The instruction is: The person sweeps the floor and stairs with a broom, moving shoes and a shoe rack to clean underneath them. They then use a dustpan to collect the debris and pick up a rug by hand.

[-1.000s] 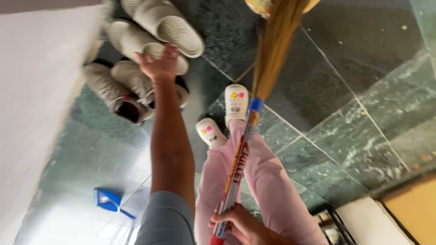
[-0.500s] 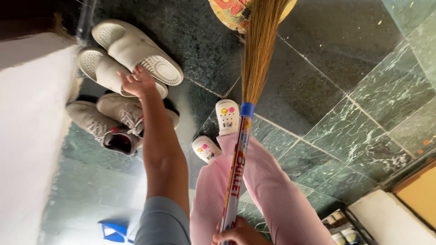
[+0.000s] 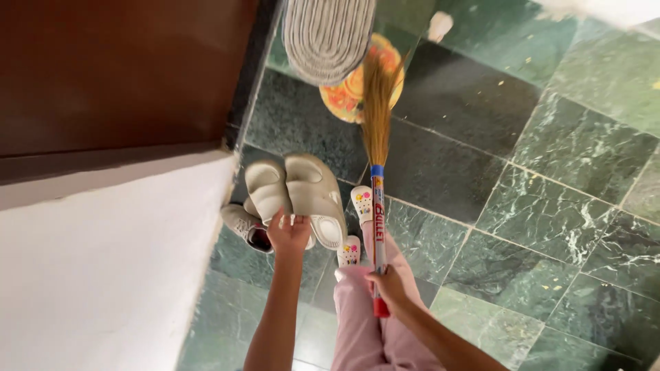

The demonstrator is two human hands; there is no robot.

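Beige slides (image 3: 302, 192) pinched by left hand (image 3: 289, 233) fingers; right hand (image 3: 386, 285) fingers wrap the broom (image 3: 377, 213).

Left hand (image 3: 289, 232) lifts beige slides (image 3: 302, 196); right hand (image 3: 389, 285) grips a broom (image 3: 377, 206).

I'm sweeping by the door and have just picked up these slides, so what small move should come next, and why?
Probably carry the pair of beige slides aside, clear of the grey sneakers. The left hand grips them at their heels, lifted above the green tiled floor, while the right hand holds the broom upright, ready for that patch.
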